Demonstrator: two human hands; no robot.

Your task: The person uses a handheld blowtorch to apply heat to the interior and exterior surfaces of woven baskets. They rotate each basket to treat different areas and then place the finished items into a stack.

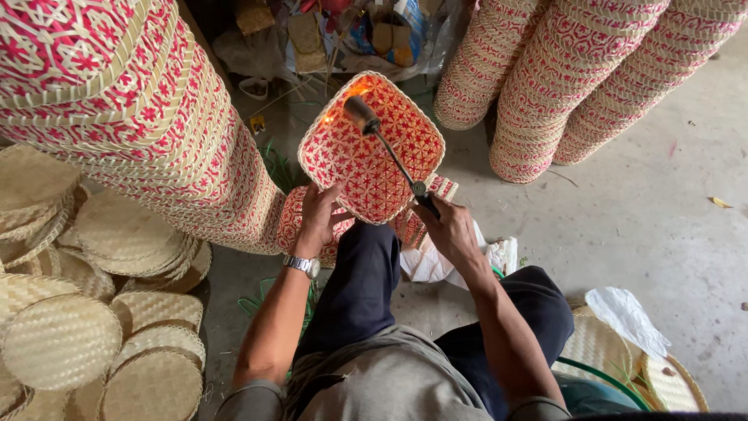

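Tall stacks of red-and-natural woven bamboo baskets (140, 117) stand on the left, more (576, 70) lean at the right, and piles of plain woven round lids (70, 327) lie beside them. The square red-and-natural woven basket (351, 156) in hand sits tilted above the knees; flame licks only its far rim, so singeing looks partly done. The left hand (318, 217) grips its near edge, fingers curled. The right hand (450, 228) is wrapped around the slim black gas torch (389, 152).

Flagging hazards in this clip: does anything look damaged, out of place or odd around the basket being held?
One thing: the torch in the right hand throws an open flame onto the rim of the red woven basket held by the left hand, with woven basket stacks close by. No visible charring.
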